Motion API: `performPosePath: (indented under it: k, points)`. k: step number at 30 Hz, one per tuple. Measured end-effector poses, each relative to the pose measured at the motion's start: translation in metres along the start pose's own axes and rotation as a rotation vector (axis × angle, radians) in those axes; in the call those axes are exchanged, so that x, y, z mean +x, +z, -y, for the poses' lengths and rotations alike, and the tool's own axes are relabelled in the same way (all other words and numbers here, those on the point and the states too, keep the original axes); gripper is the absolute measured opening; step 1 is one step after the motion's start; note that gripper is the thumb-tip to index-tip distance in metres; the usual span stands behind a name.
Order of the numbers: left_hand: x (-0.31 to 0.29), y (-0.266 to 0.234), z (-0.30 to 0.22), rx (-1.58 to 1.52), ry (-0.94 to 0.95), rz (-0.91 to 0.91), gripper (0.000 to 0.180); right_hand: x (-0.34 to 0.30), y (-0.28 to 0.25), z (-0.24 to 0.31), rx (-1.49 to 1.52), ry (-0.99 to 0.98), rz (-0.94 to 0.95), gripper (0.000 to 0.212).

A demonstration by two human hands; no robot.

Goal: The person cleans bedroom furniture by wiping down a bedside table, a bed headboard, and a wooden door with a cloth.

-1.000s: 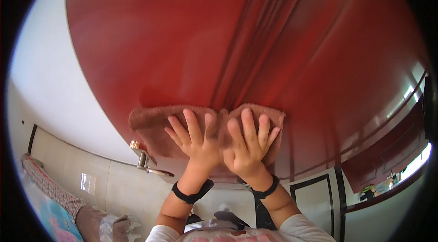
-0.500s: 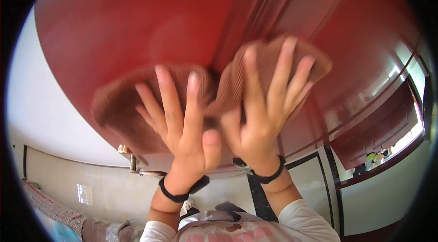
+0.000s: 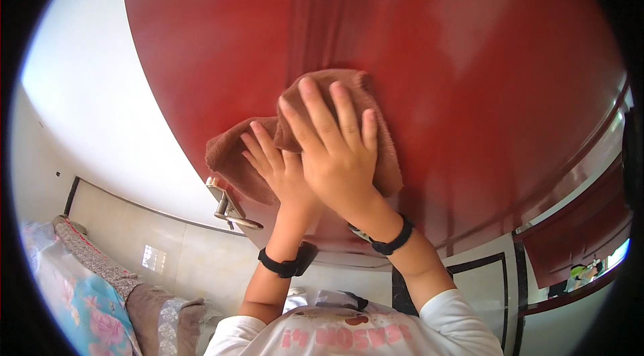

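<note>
Brown fabric cloth against a glossy red door.
The right hand, fingers spread flat on the cloth, partly hides the left hand, whose visible fingers also extend there, near the silver metal lever handle.

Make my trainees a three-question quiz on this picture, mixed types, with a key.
1. Open: what lies between the red door and the left hand and right hand?
2. True or false: the metal door handle is left of both hands.
3. Choose: which hand reaches higher in the picture? (a) left (b) right (c) both equally

Key: 1 brown cloth; 2 true; 3 b
</note>
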State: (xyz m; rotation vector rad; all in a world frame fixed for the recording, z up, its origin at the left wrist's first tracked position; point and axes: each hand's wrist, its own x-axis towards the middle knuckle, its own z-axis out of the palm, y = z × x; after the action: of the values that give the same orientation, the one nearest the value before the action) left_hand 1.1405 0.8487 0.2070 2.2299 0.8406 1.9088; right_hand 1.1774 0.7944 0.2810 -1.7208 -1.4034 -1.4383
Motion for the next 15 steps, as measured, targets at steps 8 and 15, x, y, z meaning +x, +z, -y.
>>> performPosePath:
  k: [8, 15]
  points:
    - [-0.021, -0.004, -0.062, -0.142, 0.006, 0.140, 0.056, -0.035, -0.043, -0.063, 0.049, 0.028, 0.038, 0.045]
    - [-0.049, 0.027, -0.143, -0.084, 0.264, 0.180, 0.064, -0.100, -0.109, -0.172, -0.277, 0.184, -0.024, 0.047]
